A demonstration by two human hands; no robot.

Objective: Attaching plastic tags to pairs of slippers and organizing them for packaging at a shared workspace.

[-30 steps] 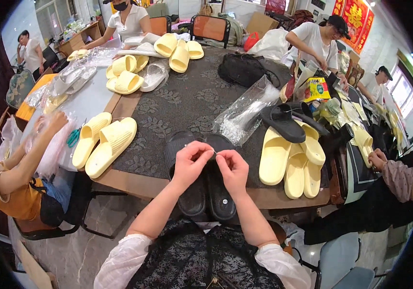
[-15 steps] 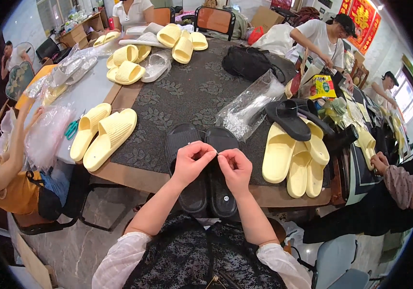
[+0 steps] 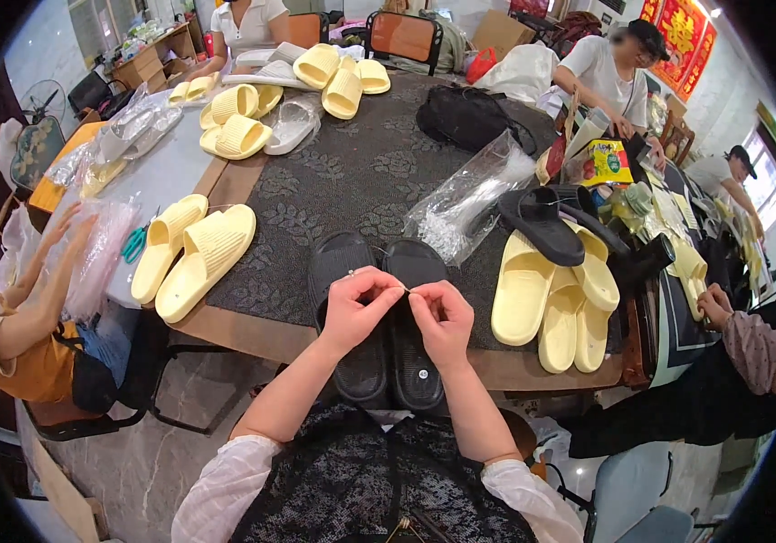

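Observation:
A pair of black slide slippers (image 3: 417,371) lies side by side at the near table edge, toes pointing away, with a small round white sticker on the right one. Above their straps, my left hand (image 3: 357,309) and my right hand (image 3: 443,319) meet with thumbs and forefingers pinched tip to tip. Whatever sits between the fingertips is too small to make out. Just beyond and to the right lies a clear plastic bag (image 3: 471,201) of thin whitish strips. Two black slippers (image 3: 543,226) rest on several pale yellow slippers (image 3: 521,303) to the right.
A yellow slipper pair (image 3: 209,262) lies left, beside teal-handled scissors (image 3: 134,244). More yellow and grey slippers (image 3: 236,136) are at the far left. A black bag (image 3: 474,118) sits on the dark patterned cloth (image 3: 342,181). Co-workers sit around; one in orange (image 3: 30,339) handles plastic bags.
My hands and the black slippers hold almost the same place. At the left, the co-worker in orange has shifted both hands onto the clear bags. The far-right co-workers have moved slightly.

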